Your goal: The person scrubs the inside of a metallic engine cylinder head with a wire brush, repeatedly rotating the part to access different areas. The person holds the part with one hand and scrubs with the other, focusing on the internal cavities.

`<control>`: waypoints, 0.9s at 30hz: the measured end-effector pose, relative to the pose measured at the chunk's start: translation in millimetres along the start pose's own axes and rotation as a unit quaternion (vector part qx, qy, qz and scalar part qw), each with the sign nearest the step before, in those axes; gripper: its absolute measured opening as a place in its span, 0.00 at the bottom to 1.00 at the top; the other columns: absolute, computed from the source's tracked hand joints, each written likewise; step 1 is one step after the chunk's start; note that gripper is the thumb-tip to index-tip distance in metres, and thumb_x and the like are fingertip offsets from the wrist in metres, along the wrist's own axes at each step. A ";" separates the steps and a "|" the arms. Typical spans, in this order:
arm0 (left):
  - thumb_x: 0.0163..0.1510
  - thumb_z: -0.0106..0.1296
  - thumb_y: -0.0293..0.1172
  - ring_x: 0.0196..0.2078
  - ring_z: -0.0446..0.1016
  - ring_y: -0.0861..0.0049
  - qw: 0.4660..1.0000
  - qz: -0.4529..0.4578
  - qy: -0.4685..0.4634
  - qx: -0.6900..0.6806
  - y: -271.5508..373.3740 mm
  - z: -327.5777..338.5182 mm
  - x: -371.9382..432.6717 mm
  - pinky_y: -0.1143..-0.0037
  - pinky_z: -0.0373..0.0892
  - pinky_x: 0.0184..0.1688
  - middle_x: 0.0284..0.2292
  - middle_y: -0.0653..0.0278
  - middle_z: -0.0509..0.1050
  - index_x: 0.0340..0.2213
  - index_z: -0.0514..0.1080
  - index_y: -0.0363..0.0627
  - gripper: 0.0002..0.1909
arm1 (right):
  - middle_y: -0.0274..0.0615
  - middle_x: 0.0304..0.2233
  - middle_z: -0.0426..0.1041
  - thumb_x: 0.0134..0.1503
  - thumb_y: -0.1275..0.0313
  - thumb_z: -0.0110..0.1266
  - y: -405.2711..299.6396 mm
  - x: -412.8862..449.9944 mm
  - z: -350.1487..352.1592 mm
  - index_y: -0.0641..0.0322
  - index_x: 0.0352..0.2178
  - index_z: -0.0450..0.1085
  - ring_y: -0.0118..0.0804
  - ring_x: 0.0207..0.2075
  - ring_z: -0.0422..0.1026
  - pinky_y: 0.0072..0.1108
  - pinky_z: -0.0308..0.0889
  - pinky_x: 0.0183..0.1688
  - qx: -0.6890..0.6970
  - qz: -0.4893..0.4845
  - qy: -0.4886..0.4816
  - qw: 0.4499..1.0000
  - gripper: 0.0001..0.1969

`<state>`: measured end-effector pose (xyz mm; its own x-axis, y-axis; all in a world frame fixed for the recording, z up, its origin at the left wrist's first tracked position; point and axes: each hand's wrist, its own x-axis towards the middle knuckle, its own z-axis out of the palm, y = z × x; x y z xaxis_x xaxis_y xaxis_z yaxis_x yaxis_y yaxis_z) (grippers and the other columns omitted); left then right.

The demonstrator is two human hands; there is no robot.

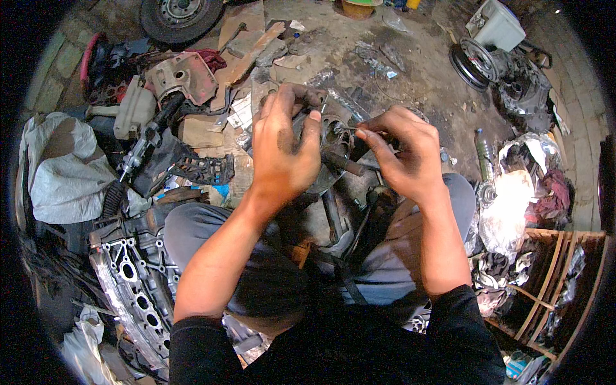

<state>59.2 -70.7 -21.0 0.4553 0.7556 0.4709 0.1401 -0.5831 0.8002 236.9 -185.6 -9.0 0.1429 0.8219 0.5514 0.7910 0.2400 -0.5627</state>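
In front of my knees stands a greasy metal machine part (337, 137) with a round opening and a short stub (344, 163) sticking out below it. My left hand (288, 130), smudged with grease, rests at the part's left side, fingers curled over its top; whether it grips anything is hidden. My right hand (402, 144) is at the right side, with thumb and forefinger pinched on a small thin metal piece (347, 128) that reaches to the opening. Dark metal bars and a rod (332, 216) lie below the part, between my legs.
A cylinder head (130, 288) lies left of my knee, beyond it a white sack (65, 168), a plastic reservoir (134, 108) and a wheel (180, 14). A wooden plank (252, 55) is ahead. At right are a gearbox-like casting (522, 91), a plastic bottle (483, 154) and a wooden rack (548, 288).
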 end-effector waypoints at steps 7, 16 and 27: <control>0.57 0.54 0.21 0.42 0.78 0.51 1.000 0.015 0.006 0.009 2.5 2.4 0.4 0.62 0.72 0.47 0.36 0.47 0.76 0.40 0.70 0.34 0.09 | 0.44 0.25 0.73 0.42 0.84 0.63 14.8 -1.9 16.2 0.67 0.32 0.76 0.47 0.28 0.70 0.33 0.66 0.30 -0.070 -0.146 0.008 0.987 0.12; 0.57 0.55 0.21 0.43 0.79 0.54 0.999 0.003 0.032 -0.007 -8.5 4.3 2.8 0.64 0.73 0.48 0.37 0.50 0.76 0.41 0.70 0.38 0.10 | 0.48 0.29 0.74 0.44 0.77 0.62 -4.9 7.2 2.5 0.62 0.38 0.75 0.55 0.37 0.74 0.41 0.71 0.39 -0.100 -0.030 -0.139 0.985 0.16; 0.58 0.53 0.18 0.44 0.80 0.65 0.999 0.007 0.013 -0.042 -4.0 -1.3 6.7 0.70 0.73 0.51 0.36 0.52 0.77 0.41 0.69 0.34 0.09 | 0.60 0.27 0.76 0.58 0.68 0.63 2.3 5.9 14.8 0.71 0.34 0.76 0.50 0.29 0.78 0.35 0.69 0.34 0.116 0.243 -0.042 0.962 0.13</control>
<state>60.6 -62.9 -20.6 0.4342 0.7556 0.4904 0.0598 -0.5674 0.8213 230.7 -172.6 -16.1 0.4069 0.9024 0.1416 0.4877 -0.0835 -0.8690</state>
